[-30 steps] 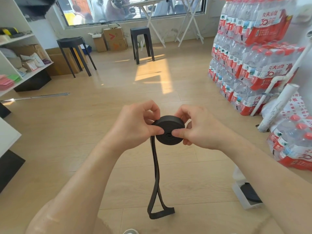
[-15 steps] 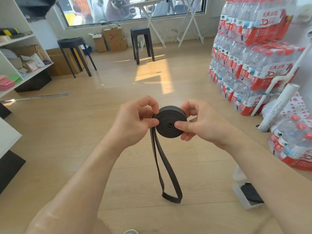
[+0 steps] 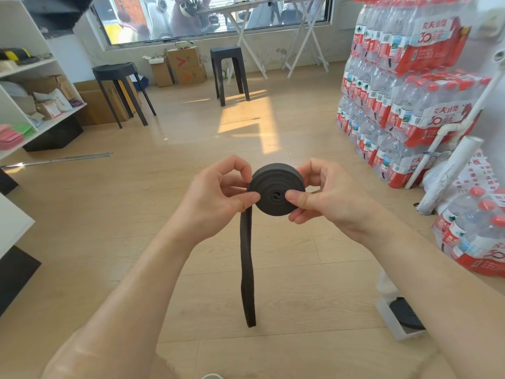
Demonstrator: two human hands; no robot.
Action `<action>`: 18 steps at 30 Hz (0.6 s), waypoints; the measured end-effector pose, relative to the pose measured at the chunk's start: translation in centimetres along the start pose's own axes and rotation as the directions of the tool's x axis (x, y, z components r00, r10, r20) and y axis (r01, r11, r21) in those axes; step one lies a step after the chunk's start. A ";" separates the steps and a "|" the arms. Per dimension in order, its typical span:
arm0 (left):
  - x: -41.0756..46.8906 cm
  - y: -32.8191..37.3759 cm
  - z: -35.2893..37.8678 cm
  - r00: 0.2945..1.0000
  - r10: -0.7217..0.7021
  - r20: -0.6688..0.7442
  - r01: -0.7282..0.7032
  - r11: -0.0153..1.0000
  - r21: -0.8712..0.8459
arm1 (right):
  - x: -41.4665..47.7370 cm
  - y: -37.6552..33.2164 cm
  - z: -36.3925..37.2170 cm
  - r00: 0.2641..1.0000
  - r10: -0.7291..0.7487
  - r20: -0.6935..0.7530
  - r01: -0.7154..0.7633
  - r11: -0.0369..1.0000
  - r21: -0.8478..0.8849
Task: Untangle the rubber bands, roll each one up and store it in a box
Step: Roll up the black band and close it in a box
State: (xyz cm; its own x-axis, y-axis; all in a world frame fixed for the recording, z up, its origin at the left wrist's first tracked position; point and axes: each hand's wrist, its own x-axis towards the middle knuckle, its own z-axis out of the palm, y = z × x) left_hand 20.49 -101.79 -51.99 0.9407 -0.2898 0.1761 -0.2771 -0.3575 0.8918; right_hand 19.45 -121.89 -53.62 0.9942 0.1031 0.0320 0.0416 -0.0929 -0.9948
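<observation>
A person holds one black rubber band [image 3: 273, 181], mostly wound into a coil [image 3: 270, 207], above a wooden floor [image 3: 82, 228]: the left hand [image 3: 218, 192] pinches the coil's edge where the loose tail [image 3: 246, 269] drops away, and the right hand [image 3: 330, 199] clamps thumb and fingers on its flat faces, a grip that seems meant to stop the winding springing open. One white box [image 3: 386, 317], low at the right, already holds one rolled band [image 3: 407, 314]; two black stools [image 3: 120, 88] stand behind.

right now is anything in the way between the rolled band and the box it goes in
Nothing visible does. The left hand and right hand hold the rolled band in open air; the box sits on the floor lower right, partly behind the right forearm. A loose tail hangs unrolled.
</observation>
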 end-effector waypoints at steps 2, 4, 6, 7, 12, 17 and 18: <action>0.0 -0.1 0.1 1.000 0.001 -0.027 -0.001 1.000 -0.015 | 0.0 0.0 0.0 1.000 0.010 -0.001 -0.010 0.999 0.043; 0.1 -0.2 0.4 0.998 -0.001 -0.066 -0.002 0.999 -0.042 | 0.0 -0.1 0.0 1.000 0.019 -0.002 -0.019 0.995 0.097; 0.1 -0.2 0.6 0.996 -0.010 -0.088 0.004 0.997 -0.074 | -0.1 -0.1 0.1 1.000 0.025 -0.001 -0.024 0.989 0.147; 0.1 -0.2 0.7 0.996 -0.015 -0.090 0.007 0.996 -0.085 | -0.1 0.0 0.1 1.000 0.028 0.000 -0.027 0.986 0.163; -0.1 -0.1 0.3 0.999 -0.039 -0.025 0.035 0.990 -0.136 | -0.2 0.0 0.3 0.999 0.050 -0.008 -0.046 0.963 0.265; -0.3 0.5 0.8 0.999 -0.010 -0.054 0.000 0.983 -0.183 | -0.2 0.1 0.7 0.997 0.082 -0.003 -0.074 0.917 0.391; -0.4 0.6 0.9 0.997 -0.001 -0.076 -0.014 0.981 -0.194 | -0.3 0.1 0.8 0.996 0.090 0.007 -0.085 0.909 0.409</action>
State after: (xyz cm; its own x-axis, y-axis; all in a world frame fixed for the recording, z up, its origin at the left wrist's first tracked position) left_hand 19.80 -102.69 -51.93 0.9531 -0.2212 0.2066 -0.2471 -0.1745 0.9532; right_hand 19.08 -121.11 -53.85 0.9931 0.1014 -0.0582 -0.0873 0.3114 -0.9463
